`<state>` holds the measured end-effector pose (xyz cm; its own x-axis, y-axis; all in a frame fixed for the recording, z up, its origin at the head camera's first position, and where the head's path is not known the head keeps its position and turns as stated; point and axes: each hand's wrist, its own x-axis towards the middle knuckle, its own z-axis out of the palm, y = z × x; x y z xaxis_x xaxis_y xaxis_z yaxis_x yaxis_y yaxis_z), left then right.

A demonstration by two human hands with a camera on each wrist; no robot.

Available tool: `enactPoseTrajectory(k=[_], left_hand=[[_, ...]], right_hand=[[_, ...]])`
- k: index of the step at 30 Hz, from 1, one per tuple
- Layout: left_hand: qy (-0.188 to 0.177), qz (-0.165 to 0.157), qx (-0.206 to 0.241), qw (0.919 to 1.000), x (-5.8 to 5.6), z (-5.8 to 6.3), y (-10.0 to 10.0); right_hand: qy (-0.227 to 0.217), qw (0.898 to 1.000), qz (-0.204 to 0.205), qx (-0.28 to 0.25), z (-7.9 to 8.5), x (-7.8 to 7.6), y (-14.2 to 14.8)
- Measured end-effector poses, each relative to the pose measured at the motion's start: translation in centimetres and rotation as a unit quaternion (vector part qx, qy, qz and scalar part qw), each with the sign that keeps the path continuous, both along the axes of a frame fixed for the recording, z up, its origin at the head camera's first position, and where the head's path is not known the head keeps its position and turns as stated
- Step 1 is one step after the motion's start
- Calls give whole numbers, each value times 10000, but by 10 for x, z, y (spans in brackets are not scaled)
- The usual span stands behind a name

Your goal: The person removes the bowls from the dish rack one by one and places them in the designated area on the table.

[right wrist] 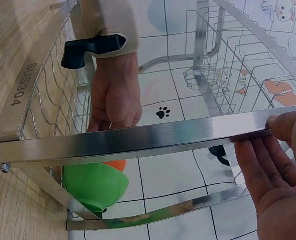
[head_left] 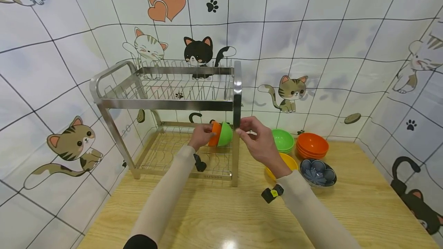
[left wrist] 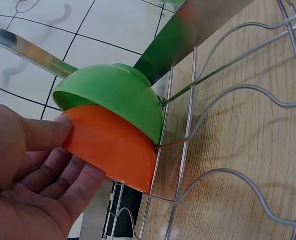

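Observation:
On the lower tier of the metal dish rack, my left hand pinches an orange bowl. Its thumb lies at the rim and the other fingers are against the bowl's side. That bowl stands on edge, tilted against a green bowl, which is set between the wires at the rack's right end. My right hand grips the rack's right upright post, thumb on one face and fingers on the other. In the right wrist view, the post hides the left fingertips and much of the orange bowl.
Right of the rack, green bowls, a stack of orange bowls, a yellow bowl and a dark blue patterned bowl stand on the wooden table. The right forearm partly covers the yellow bowl. A cat-patterned wall rises behind.

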<state>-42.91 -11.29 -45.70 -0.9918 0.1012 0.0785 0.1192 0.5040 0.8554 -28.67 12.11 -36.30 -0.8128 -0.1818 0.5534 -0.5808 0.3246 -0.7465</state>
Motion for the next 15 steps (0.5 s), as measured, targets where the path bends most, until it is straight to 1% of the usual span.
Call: enactPoseTrajectory(k=[7,12,15], left_hand=[[43,83,44,9999,-2,-2,-2],[13,93,237,9997,-4,-4,-6],[-72,68,467,9989,-6,-5,-8]], right_hand=[[56,10000,53,-32,-1,0,0],[53,10000,45,-35,-1,0,0],[40,10000,47,-22,-1,0,0]])
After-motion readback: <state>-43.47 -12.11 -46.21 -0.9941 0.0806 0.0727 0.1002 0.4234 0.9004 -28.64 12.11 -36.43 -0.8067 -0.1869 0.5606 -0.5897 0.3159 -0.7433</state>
